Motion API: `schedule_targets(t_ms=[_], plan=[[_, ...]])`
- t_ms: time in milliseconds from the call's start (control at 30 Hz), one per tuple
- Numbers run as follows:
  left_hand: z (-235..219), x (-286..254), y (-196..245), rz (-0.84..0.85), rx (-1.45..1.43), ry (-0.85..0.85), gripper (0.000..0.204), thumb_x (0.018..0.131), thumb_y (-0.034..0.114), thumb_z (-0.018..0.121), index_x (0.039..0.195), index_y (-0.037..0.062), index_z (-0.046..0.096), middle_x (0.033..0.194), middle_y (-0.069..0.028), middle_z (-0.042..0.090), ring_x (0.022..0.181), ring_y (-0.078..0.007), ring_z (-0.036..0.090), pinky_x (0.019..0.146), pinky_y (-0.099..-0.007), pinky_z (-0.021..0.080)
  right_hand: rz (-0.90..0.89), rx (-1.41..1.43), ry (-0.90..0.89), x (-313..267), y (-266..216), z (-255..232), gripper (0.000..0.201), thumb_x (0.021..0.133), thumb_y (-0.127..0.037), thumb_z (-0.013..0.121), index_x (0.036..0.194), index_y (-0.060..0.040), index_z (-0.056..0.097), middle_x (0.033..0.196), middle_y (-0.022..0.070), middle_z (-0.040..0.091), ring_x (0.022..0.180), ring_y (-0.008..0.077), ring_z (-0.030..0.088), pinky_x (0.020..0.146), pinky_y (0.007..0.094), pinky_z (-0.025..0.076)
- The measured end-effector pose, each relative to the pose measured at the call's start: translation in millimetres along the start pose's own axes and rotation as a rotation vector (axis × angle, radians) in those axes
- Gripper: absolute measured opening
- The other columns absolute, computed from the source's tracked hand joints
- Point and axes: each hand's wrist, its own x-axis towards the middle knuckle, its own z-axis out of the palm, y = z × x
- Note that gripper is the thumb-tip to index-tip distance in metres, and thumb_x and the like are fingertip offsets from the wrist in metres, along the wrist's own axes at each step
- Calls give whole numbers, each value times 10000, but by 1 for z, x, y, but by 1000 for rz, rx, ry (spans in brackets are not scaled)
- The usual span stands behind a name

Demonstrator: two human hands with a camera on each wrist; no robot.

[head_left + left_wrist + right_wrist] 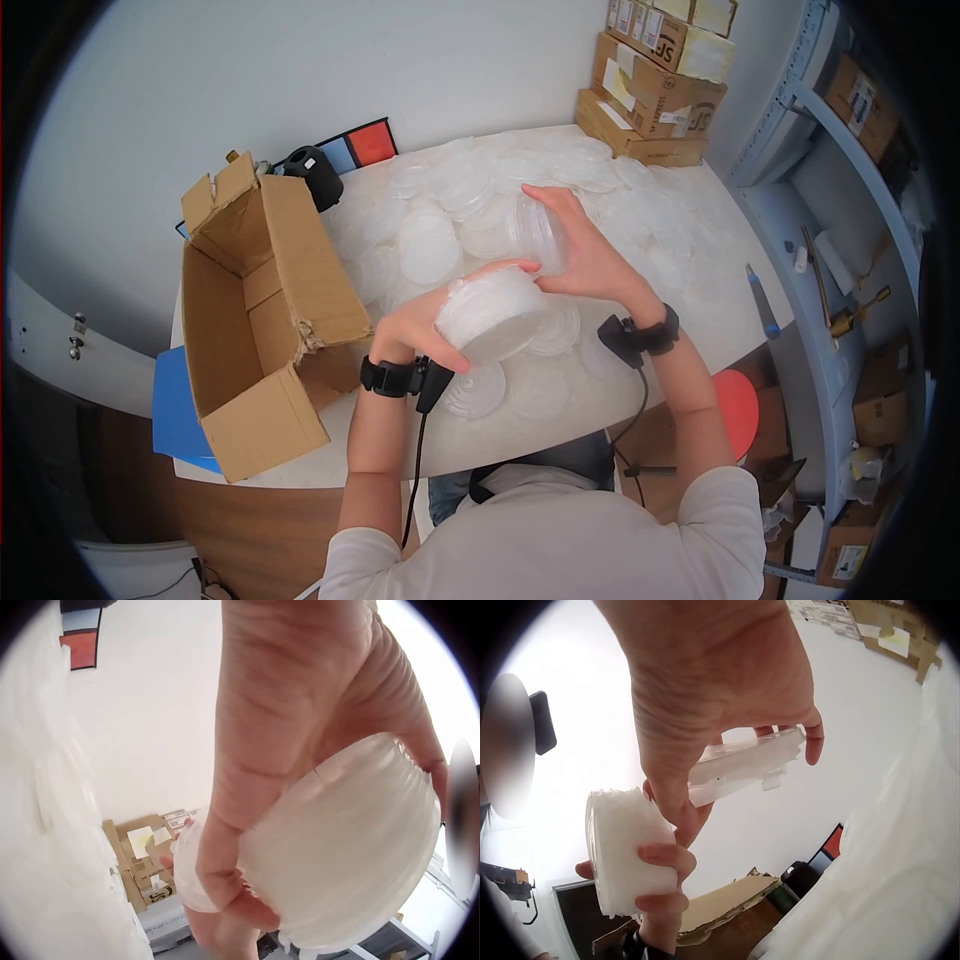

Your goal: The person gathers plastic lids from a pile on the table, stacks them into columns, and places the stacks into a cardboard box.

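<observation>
My left hand grips a thick stack of translucent white plastic lids, thumb on the near side and fingers over the far side. In the left wrist view the same stack is tilted, its many rims pressed together. With thumb and fingers spread around it, my right hand holds a thinner stack of clear lids. From the right wrist, this thinner stack shows a small tab sticking out below. Both hands are close together above many loose round lids spread over the white table.
An open cardboard box stands at the table's left. Behind it are a black object and a red-and-blue panel. Cardboard cartons are stacked at the back right. A blue-handled tool lies near the right edge, beside metal shelving.
</observation>
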Motion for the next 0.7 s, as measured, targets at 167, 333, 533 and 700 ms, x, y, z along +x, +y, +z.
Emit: schedule_targets(t_ms=[167,333,533,700], plan=[[-9,-5,2,52,-348,441,1013,537,252,770,1360,49,215,1315,-111,353,1213,-219,347,986,-358,309,14,80,156,-4,3,-8,845,578,-164,755,1304,-138,323,1198,125,347,1165,288,345,967,365,325],[1,8,-10,71,-131,562,966,627,267,753,1378,100,168,1309,-98,347,1216,-221,343,984,-370,315,-2,63,51,-5,-18,10,875,571,-231,797,1301,-152,322,1231,130,298,1170,303,334,966,379,328],[4,11,-14,125,-182,536,985,643,312,761,1382,113,140,1323,-91,326,1221,-223,335,990,-380,309,-36,88,59,-2,-16,21,964,531,-324,830,1299,-98,293,1251,124,288,1191,292,314,992,377,293],[5,12,-10,101,-247,640,1046,613,239,773,1384,89,84,1315,-104,313,1242,-240,302,1010,-380,268,-72,54,126,-3,-19,16,923,553,-279,819,1307,-140,307,1247,129,281,1184,313,318,966,396,336]])
